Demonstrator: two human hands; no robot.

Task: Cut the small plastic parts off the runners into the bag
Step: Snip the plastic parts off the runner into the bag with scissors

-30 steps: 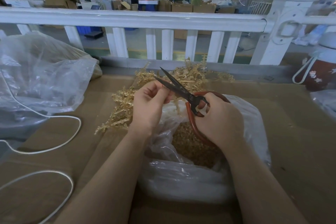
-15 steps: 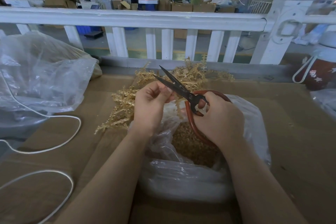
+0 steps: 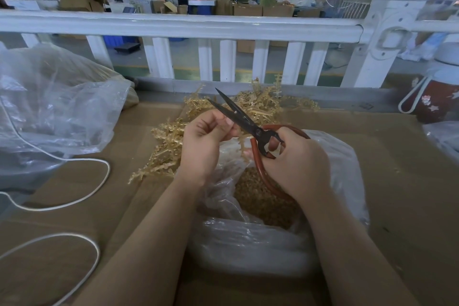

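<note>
My right hand (image 3: 295, 164) grips the red handles of black-bladed scissors (image 3: 238, 117), whose blades stand slightly apart and point up-left. My left hand (image 3: 206, 141) pinches a thin tan plastic runner (image 3: 242, 143) that hangs down just under the blades, over the mouth of a clear plastic bag (image 3: 342, 169). The bag holds a mound of small tan cut parts (image 3: 260, 204). A pile of tan runners (image 3: 171, 146) lies on the cardboard behind and left of my hands.
The work surface is brown cardboard (image 3: 409, 181). A large crumpled clear bag (image 3: 54, 104) sits at left, with a white cord (image 3: 82, 196) looping in front of it. A red-and-white bottle (image 3: 434, 104) stands at far right. A white railing (image 3: 223, 30) bounds the far edge.
The scissor blades have stayed slightly apart. Both hands have barely shifted over the bag.
</note>
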